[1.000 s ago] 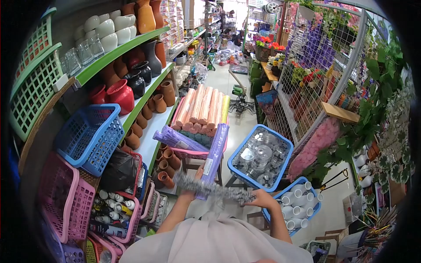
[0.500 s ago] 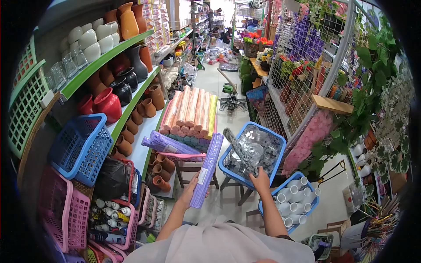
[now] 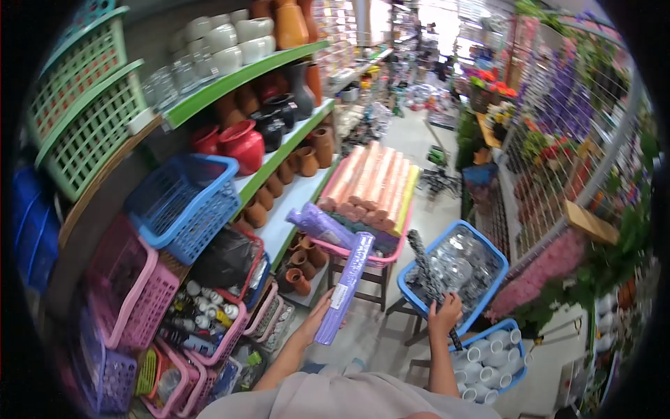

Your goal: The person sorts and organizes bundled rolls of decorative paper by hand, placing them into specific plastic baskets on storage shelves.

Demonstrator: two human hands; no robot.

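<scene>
My left hand point(image 3: 318, 321) is closed round a long purple bundle point(image 3: 347, 286) in shiny wrap with a white label. The bundle stands tilted in front of a pink basket point(image 3: 403, 253), which holds stacked peach bundles point(image 3: 373, 183) and more purple bundles point(image 3: 322, 225). In my right hand point(image 3: 444, 315) is a dark grey fuzzy stick point(image 3: 422, 262), its upper end leaning toward the pink basket and its lower end showing below the hand. Behind that hand, a blue basket point(image 3: 402, 279) contains clear plastic-looking pieces.
Pots and vases line the green-edged shelf point(image 3: 241, 82) at left. Empty-looking blue point(image 3: 185, 216) and pink baskets point(image 3: 132, 279) stack below it. White vases fill a second blue basket point(image 3: 515, 327) at lower right. A wire rack point(image 3: 586, 150) with artificial flowers borders the aisle.
The view has turned left, so the scene sits further right and tilts. My right hand's stick now extends below the hand too. Both hands keep their holds.
</scene>
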